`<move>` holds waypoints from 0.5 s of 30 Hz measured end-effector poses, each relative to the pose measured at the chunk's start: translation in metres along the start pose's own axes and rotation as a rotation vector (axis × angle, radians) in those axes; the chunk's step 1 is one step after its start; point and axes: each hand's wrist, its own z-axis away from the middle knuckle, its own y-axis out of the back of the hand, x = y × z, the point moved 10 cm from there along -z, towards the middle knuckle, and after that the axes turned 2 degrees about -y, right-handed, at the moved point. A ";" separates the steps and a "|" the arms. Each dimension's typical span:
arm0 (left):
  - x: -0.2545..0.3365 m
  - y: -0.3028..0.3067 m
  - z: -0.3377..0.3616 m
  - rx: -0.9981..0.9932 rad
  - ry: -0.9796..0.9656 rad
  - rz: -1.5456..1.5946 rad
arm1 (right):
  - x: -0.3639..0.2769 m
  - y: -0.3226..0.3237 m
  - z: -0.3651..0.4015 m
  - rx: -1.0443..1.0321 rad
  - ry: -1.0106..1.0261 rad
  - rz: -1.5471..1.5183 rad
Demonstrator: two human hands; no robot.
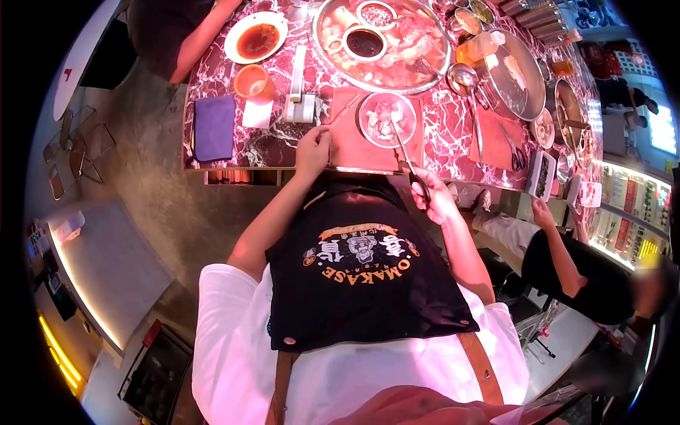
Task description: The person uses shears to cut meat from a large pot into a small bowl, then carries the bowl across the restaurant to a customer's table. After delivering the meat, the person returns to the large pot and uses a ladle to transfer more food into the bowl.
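My right hand (440, 198) grips the dark handles of a pair of scissors (404, 152). Their blades reach into a small white bowl (364, 120) holding pale, cut-up food pieces (388, 113). The bowl stands on a reddish cloth (346, 150) at the table's near edge. Left of the bowl, my left hand (313, 150) is closed round a thin, light tool (345, 110), perhaps tongs or tweezers, pointing toward the bowl. The tool's exact kind is too small to make out.
A large platter (449, 53) of food with two sauce bowls lies beyond. Left are a plate of brown sauce (258, 41), a cup (254, 85) and a dark napkin (214, 129). Right are a metal pot (528, 78), a ladle (464, 78) and a person (567, 262) holding a tray (542, 175).
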 end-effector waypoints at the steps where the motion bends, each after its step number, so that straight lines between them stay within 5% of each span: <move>1: -0.005 -0.006 0.000 -0.021 0.070 0.040 | -0.004 -0.004 0.006 -0.019 0.005 -0.034; 3: -0.013 -0.017 0.000 -0.042 0.143 0.079 | -0.011 -0.008 0.012 -0.033 -0.004 -0.072; 9: 0.052 -0.008 0.003 -0.001 -0.123 -0.113 | -0.020 -0.002 0.009 -0.020 -0.103 -0.019; 15: 0.076 -0.016 -0.004 -0.214 -0.126 -0.566 | -0.029 -0.008 -0.010 -0.078 -0.120 -0.022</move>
